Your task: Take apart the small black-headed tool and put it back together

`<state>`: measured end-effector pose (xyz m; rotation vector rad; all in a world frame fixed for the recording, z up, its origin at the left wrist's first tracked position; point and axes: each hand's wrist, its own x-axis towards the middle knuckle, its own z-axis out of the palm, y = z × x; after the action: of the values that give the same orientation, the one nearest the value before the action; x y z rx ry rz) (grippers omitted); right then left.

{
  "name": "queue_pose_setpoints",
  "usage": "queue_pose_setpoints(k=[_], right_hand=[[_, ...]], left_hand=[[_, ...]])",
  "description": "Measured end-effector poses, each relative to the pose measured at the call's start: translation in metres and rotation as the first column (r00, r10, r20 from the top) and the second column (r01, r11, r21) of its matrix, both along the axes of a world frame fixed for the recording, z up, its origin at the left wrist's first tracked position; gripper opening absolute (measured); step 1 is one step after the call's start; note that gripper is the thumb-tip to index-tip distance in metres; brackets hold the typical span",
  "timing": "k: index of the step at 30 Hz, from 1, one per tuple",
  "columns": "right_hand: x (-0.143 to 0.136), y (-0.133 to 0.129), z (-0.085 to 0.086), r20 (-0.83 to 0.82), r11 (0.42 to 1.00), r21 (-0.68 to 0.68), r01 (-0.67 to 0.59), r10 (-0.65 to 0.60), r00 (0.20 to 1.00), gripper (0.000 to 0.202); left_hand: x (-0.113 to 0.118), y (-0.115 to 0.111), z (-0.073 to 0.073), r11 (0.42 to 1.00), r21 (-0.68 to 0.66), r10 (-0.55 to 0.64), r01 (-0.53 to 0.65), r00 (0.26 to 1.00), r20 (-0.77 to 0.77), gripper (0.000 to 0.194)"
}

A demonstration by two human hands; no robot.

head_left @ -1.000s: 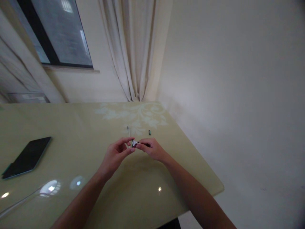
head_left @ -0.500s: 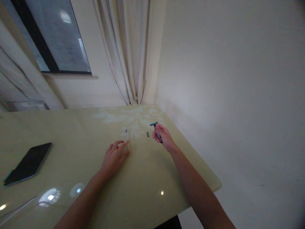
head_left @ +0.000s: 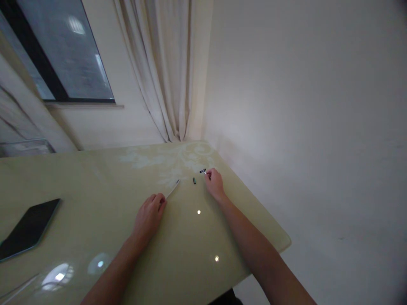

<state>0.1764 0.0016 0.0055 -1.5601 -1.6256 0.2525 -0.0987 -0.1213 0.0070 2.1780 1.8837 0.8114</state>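
My left hand [head_left: 151,213] is closed on the near end of a thin white toothbrush [head_left: 172,189], whose dark-tipped head points away to the upper right. My right hand [head_left: 214,182] is closed round the handle of a razor [head_left: 202,171]; the razor's head sticks out to the left of the fingers, low over the table. Between the two hands, a small dark green piece like a razor cartridge [head_left: 194,181] lies on the pale glossy table [head_left: 178,254].
A black tablet or folder [head_left: 30,226] lies on the table at the left. White cable-like strands [head_left: 20,289] are at the lower left. Curtains [head_left: 168,76] and a wall [head_left: 286,127] stand behind and to the right. A clear container [head_left: 27,147] shows beyond the table's far edge.
The fingers of my left hand have closed on the toothbrush, which has swung to a slant. My right hand has turned over and lowered the razor. The view has shifted slightly.
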Motion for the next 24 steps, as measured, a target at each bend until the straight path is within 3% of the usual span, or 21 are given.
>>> queue_pose_setpoints(k=[7, 24], right_hand=[[-0.0031, 0.0011, -0.0006, 0.011, 0.994, -0.110, -0.022, 0.023, 1.000, 0.015], [-0.0044, 0.0008, 0.0027, 0.144, 0.990, -0.136, -0.035, 0.055, 0.988, 0.018]], left_hand=[[-0.0037, 0.0035, -0.0066, 0.997, 0.069, 0.032, -0.040, 0.993, 0.112, 0.026], [-0.0013, 0.0063, -0.0064, 0.997, 0.058, 0.028, -0.041, 0.977, 0.212, 0.032]])
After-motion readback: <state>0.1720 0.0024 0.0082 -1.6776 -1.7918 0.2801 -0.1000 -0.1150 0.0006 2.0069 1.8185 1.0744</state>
